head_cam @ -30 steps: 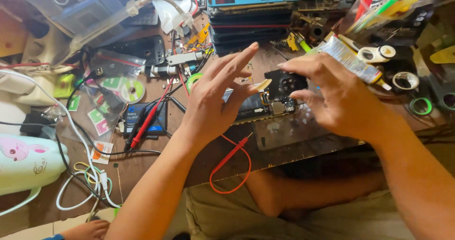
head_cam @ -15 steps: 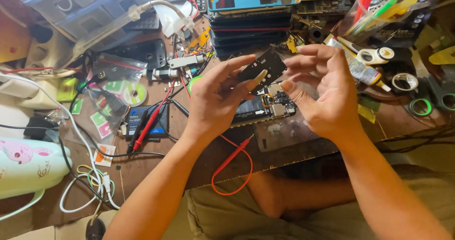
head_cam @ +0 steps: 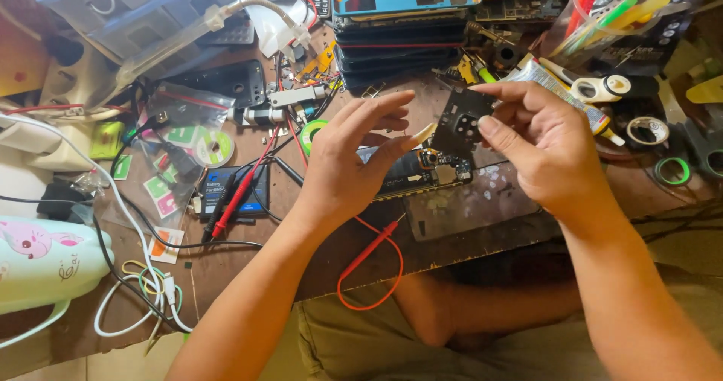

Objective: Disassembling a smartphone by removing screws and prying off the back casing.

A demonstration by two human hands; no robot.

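My right hand (head_cam: pixel 542 144) pinches a small black plastic cover piece (head_cam: pixel 461 121) with camera holes, held above the workbench. My left hand (head_cam: pixel 354 163) is open beside it, fingers spread, with the thumb's long nail touching the piece's left edge. Below the hands lies an opened phone (head_cam: pixel 422 172) with its circuit board showing.
A red probe lead (head_cam: pixel 369 264) loops off the wooden bench edge. A stack of phones (head_cam: pixel 399 19) sits at the back. Tape rolls (head_cam: pixel 648 131) and a tube lie at the right. Bags of parts (head_cam: pixel 181 136), white cables (head_cam: pixel 135 306) and a pale green bottle (head_cam: pixel 45 257) lie left.
Both hands rose off the opened phone. My right hand lifted the black cover piece up and to the right, and my left thumb came to its edge.
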